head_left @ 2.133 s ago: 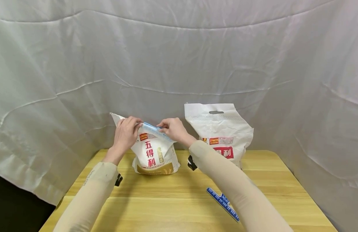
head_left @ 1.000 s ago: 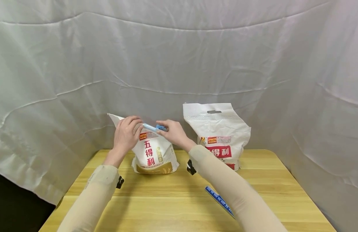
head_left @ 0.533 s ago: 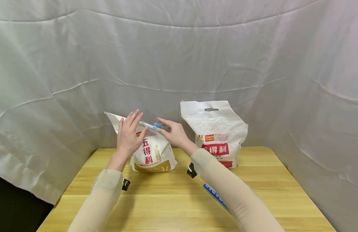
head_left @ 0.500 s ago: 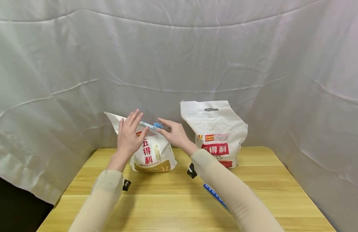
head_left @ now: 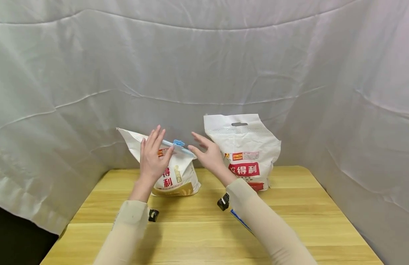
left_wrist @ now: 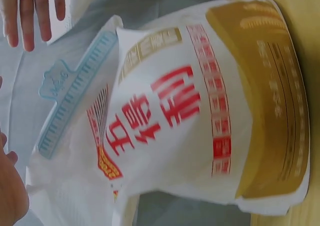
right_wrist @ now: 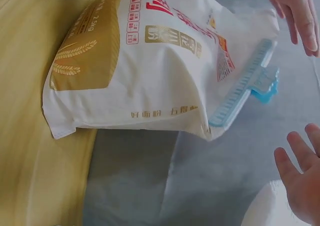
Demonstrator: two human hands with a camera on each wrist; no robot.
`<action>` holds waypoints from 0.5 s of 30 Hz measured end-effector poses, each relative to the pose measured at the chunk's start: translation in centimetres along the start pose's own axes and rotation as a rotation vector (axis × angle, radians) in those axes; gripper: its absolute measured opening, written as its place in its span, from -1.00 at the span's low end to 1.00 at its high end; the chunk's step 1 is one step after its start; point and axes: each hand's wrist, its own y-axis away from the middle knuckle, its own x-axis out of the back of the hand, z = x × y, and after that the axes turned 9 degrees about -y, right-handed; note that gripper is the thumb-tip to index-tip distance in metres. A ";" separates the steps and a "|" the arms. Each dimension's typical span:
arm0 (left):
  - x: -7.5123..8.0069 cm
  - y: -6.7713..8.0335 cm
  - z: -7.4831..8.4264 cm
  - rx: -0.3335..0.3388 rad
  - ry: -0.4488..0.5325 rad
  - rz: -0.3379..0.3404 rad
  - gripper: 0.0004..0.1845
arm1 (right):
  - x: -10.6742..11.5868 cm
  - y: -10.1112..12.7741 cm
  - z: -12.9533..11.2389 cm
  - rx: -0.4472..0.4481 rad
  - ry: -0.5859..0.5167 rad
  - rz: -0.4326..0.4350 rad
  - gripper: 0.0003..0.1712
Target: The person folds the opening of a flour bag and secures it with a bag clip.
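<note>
Here, centre of the head view: left hand (head_left: 153, 156) spread flat, fingers straight, in front of the clipped bag (head_left: 176, 173); whether it touches cannot be told. Right hand (head_left: 207, 154) likewise released, just right of the blue clip (head_left: 179, 146), holding nothing. Second bag (head_left: 247, 151) stands right of centre on the table (head_left: 198, 235).

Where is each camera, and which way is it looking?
Head: sits on the person's head, looks forward and down at the table, two flour bags and white cloth; both sleeved arms show, with the left hand and right hand open.
Left wrist: sits on the left wrist, looks sideways at the clipped bag; fingertips of both hands show at the edges.
Right wrist: sits on the right wrist, looks at the same bag from its other side; both hands' fingers show.
Shared: all three show the blue clip on the bag's top.
</note>
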 end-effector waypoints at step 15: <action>-2.7 0.1 2.7 0.019 0.151 0.079 -0.29 | 3.8 2.8 1.4 0.037 -0.182 0.149 -0.37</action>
